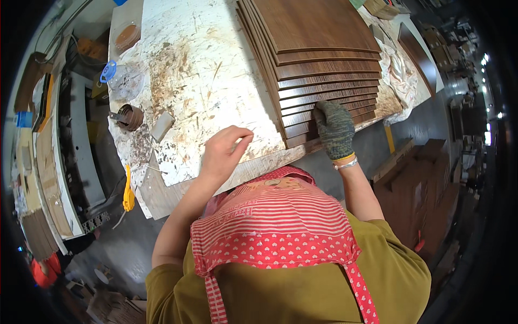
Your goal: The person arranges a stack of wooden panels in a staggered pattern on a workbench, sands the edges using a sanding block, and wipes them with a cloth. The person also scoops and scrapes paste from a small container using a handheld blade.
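Observation:
A stack of dark brown wood-grain panels (pixel 324 27) lies on the worktable, their near edges stepped like stairs. My right hand (pixel 335 129), in a dark grey knitted glove, is at these near edges. Its curled fingers close on the edge of a brown panel; the fingertips are partly hidden. My left hand (pixel 220 154) is bare and hovers above the table's near edge, left of the stack. Thumb and forefinger come together in a loose pinch, and nothing shows between them.
A stained white sheet (pixel 199 70) covers the worktable. On the left are a brown-crusted cup (pixel 129 117), a pale block (pixel 162 126), a blue-rimmed clear container (pixel 124 81) and a yellow-handled tool (pixel 128 194). Crumpled cloth (pixel 396 75) lies right of the stack. More brown panels (pixel 415 189) stand at right.

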`<action>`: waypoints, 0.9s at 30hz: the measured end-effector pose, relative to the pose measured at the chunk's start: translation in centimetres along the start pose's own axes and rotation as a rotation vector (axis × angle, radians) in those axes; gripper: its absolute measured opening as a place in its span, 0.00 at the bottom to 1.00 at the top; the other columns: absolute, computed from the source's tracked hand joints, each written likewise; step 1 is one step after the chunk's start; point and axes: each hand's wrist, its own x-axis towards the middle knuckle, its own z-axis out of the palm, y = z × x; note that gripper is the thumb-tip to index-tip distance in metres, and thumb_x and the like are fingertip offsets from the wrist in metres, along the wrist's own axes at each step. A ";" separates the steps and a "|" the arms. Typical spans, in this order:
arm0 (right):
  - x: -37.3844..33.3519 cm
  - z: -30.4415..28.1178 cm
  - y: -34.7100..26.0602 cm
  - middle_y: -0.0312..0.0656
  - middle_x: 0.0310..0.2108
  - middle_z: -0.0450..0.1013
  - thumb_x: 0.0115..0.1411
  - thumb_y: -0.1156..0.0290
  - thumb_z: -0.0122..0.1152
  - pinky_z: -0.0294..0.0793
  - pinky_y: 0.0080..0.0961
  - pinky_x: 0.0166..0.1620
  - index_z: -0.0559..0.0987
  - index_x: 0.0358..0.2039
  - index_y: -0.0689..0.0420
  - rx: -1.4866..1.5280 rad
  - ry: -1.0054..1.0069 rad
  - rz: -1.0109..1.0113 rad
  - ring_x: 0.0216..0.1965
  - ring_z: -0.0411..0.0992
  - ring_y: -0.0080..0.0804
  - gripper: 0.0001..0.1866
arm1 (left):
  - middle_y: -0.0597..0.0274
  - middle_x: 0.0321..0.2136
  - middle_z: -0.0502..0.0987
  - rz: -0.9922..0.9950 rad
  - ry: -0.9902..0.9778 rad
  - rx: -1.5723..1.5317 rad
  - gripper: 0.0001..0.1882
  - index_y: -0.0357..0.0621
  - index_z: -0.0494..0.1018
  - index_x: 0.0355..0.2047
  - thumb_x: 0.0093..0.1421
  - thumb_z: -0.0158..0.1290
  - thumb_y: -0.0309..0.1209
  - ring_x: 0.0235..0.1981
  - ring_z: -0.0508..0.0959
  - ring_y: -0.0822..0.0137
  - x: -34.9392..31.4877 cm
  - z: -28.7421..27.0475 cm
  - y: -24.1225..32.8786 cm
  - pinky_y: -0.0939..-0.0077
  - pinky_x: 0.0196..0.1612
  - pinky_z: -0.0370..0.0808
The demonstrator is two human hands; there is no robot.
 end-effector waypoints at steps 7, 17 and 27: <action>-0.7 -0.6 -4.2 0.46 0.39 0.75 0.58 0.61 0.59 0.71 0.39 0.48 0.79 0.41 0.55 0.683 -0.711 -0.274 0.42 0.73 0.45 0.14 | 0.57 0.35 0.79 0.039 0.039 -0.060 0.04 0.38 0.76 0.33 0.59 0.56 0.25 0.36 0.78 0.63 0.8 -0.9 -0.1 0.74 0.38 0.74; 10.2 3.9 -17.8 0.48 0.55 0.70 0.59 0.61 0.60 0.70 0.38 0.54 0.69 0.57 0.55 0.534 -0.632 -0.501 0.55 0.68 0.46 0.27 | 0.64 0.27 0.78 -0.171 0.827 0.153 0.09 0.34 0.75 0.41 0.65 0.51 0.28 0.34 0.77 0.75 -3.1 -22.8 -3.0 0.82 0.42 0.71; 13.0 12.6 -26.7 0.47 0.44 0.74 0.58 0.59 0.59 0.72 0.35 0.50 0.76 0.48 0.54 0.339 -0.709 -0.758 0.45 0.73 0.45 0.19 | 0.52 0.35 0.79 -0.417 0.494 0.760 0.16 0.43 0.80 0.37 0.59 0.55 0.42 0.40 0.78 0.51 -0.9 -27.5 -10.5 0.60 0.43 0.73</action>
